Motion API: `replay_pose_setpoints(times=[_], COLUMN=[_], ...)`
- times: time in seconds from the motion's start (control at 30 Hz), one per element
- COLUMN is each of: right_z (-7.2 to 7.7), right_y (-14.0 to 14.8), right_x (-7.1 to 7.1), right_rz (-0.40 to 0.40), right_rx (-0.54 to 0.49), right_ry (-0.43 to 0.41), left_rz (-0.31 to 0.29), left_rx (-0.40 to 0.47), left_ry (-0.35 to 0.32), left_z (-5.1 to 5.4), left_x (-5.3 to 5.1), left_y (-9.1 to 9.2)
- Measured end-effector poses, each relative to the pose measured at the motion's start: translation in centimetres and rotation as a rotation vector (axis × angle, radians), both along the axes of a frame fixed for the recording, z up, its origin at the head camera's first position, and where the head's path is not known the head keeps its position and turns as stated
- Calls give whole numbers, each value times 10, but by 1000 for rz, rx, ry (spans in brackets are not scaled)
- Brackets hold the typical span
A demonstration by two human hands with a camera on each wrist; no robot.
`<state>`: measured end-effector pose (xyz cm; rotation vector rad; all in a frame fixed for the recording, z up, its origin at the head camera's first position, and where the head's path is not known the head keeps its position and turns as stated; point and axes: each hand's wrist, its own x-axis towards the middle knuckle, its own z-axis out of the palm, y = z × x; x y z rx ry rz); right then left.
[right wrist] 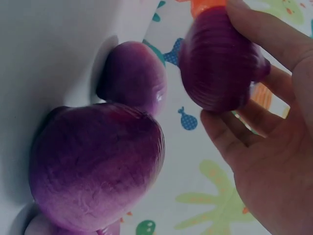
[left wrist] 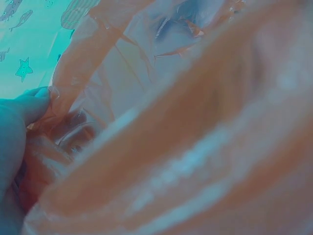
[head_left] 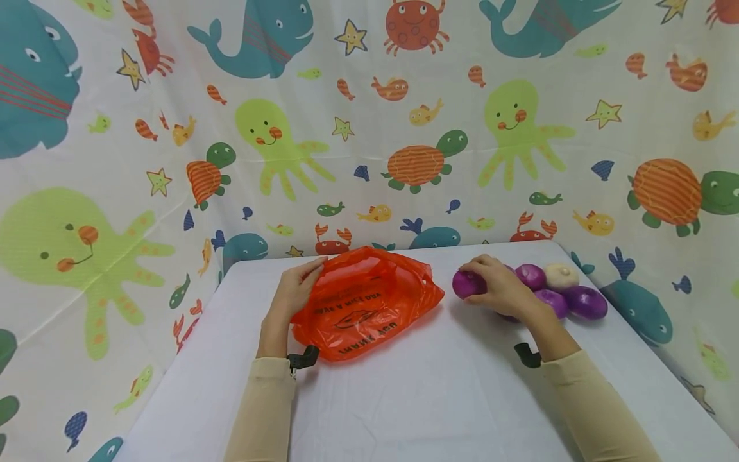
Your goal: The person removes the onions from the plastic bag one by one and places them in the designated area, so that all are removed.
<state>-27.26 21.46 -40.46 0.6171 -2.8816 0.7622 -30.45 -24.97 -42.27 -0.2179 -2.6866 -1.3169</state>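
A red plastic bag (head_left: 369,301) with dark printing lies spread on the table, its mouth partly raised. My left hand (head_left: 297,289) pinches the bag's left edge; in the left wrist view the thumb (left wrist: 36,104) presses on the thin red film. My right hand (head_left: 498,282) grips a purple onion (head_left: 467,284) to the right of the bag. In the right wrist view that onion (right wrist: 220,61) sits between thumb and fingers, apart from the other onions. Whether anything lies inside the bag is hard to tell.
Several purple onions (head_left: 586,303) and one pale onion (head_left: 561,277) are grouped at the table's right side, beside my right hand. The white table (head_left: 427,404) ends at a patterned curtain (head_left: 358,109) with sea animals behind and on both sides.
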Motion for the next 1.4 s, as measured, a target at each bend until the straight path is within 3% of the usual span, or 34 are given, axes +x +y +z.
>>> replay_pose_setpoints(times=[0.33, 1.4], right_z=[-7, -12], right_y=[5, -1], right_x=[1, 0], right_rz=[46, 1], right_rx=[73, 165], right_ry=[-117, -198], left_rz=[2, -16], left_rx=[0, 21], left_ry=[9, -2], left_z=[0, -1], left_x=[0, 2], left_y=[-1, 0])
